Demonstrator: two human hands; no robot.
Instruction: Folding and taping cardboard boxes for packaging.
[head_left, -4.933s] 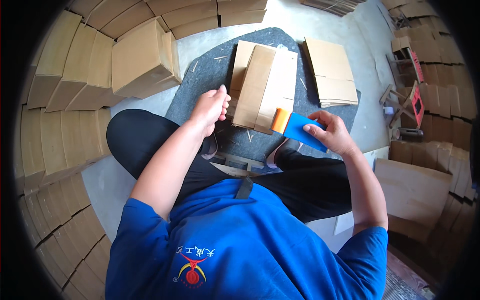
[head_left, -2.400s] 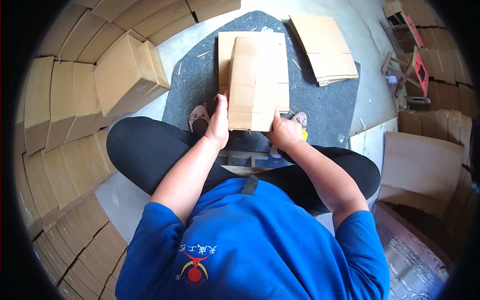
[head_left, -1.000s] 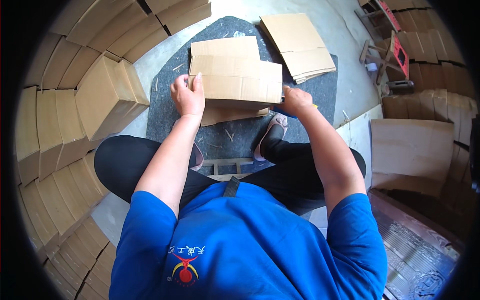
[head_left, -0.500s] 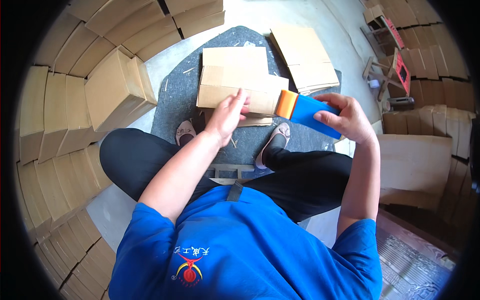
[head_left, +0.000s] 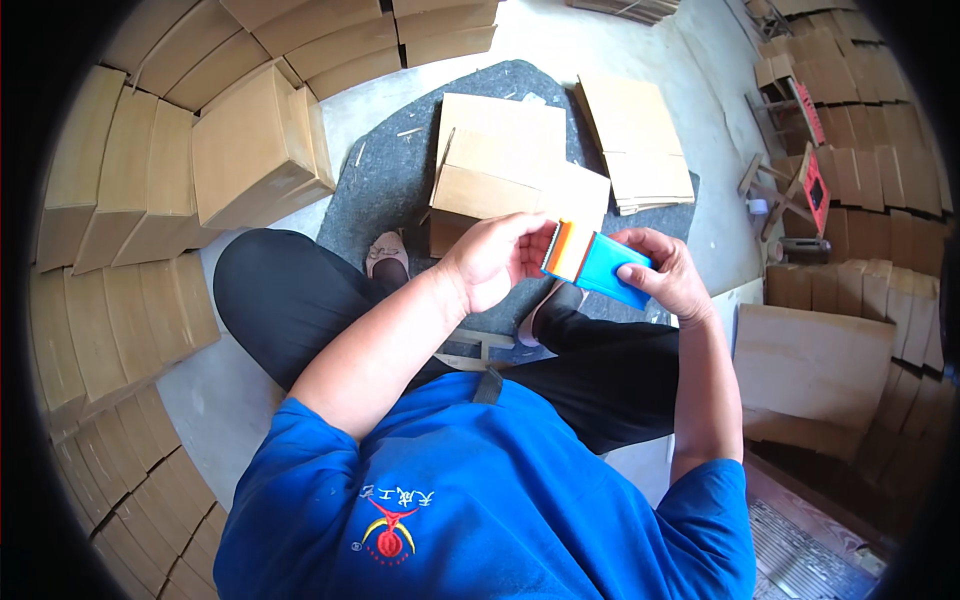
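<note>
My right hand [head_left: 665, 275] grips the blue body of a tape dispenser [head_left: 612, 270], with the thumb on top. The dispenser has an orange end with a toothed edge, turned toward my left hand [head_left: 500, 258]. That hand is cupped close against the toothed edge, thumb and fingers apart; whether its fingertips touch the tape is hard to see. Just beyond both hands, a cardboard box [head_left: 490, 190] rests on the dark mat [head_left: 390, 180], between and ahead of my feet. One flap of it extends to the right, behind the dispenser.
Flat cardboard sheets [head_left: 645, 130] are piled right of the box. Stacked cartons [head_left: 250, 150] wall the left side and far left. Along the right stand more cardboard stacks [head_left: 815, 370] and a small red-topped stool [head_left: 815, 190].
Both hands have come together, drawing the dispenser nearer to me and leftward. My left hand has moved off the box to the dispenser's toothed end. The whole view has shifted slightly.
</note>
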